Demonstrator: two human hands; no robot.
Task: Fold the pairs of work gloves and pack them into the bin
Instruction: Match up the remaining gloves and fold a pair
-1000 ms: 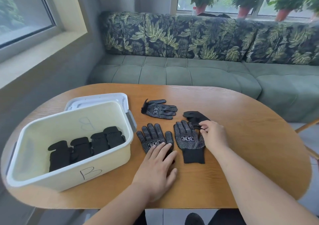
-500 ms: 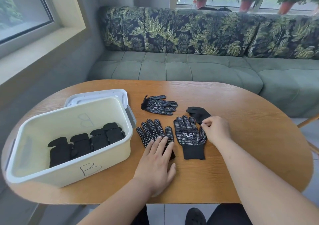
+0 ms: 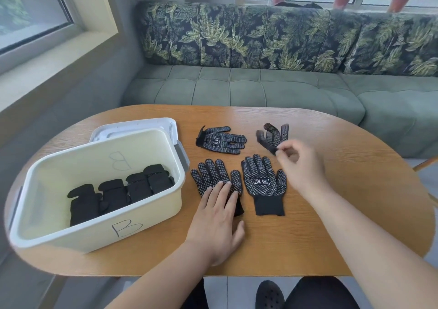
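Note:
Several black dotted work gloves lie on the wooden table. My left hand presses flat on the near-left glove. To its right lies a palm-up glove with its cuff toward me. My right hand pinches the far-right glove by its edge and holds it lifted, fingers up, blurred. Another glove lies sideways further back. The cream bin marked "B" stands at the left with several folded glove pairs in a row inside.
The bin's white lid lies behind the bin. A green sofa with leaf-print cushions runs behind the table. A window sill is at the left. My knees and a black shoe show below the table's near edge.
My right hand has picked up the far-right glove, which lay folded flat before; it is now lifted off the table with its fingers spread upward. My left hand stays on the near-left glove.

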